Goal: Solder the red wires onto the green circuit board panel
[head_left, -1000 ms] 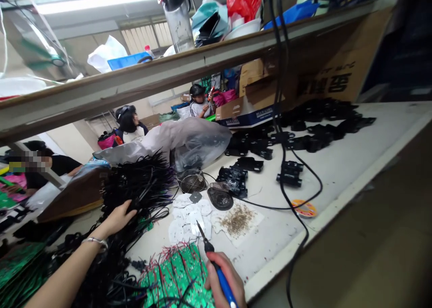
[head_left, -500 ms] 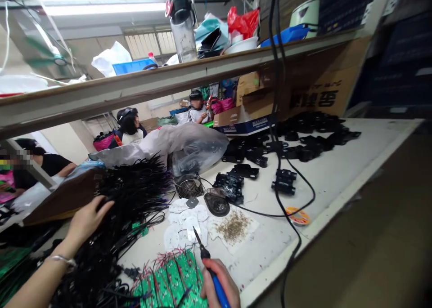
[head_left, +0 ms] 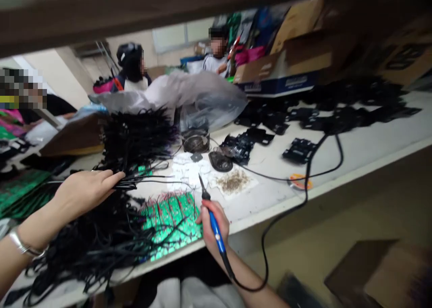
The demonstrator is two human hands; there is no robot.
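Observation:
My left hand [head_left: 84, 189], a metal bracelet at its wrist, is closed on a few black cables [head_left: 148, 179] whose ends stretch out to the right. Beneath and behind it lie heaps of black cables [head_left: 135, 139]. In my right hand [head_left: 214, 227] is a blue-handled soldering iron [head_left: 216, 230], gripped like a pen with its tip pointing up and away. Just left of that hand is a panel of green circuit boards [head_left: 172, 222] with red and black wires. White pads [head_left: 191, 171] lie beyond the iron's tip.
A small fan [head_left: 195, 142] stands behind the pads. Brown crumbs lie on a white sheet [head_left: 232, 181], near a solder reel [head_left: 300, 181]. Black plastic housings [head_left: 300, 150] cover the back right. The iron's cord [head_left: 265, 245] loops over the bench edge. Several people sit beyond.
My view has tipped down. My left hand has left the back cable heap and now holds cables nearer the boards. My right hand still grips the soldering iron.

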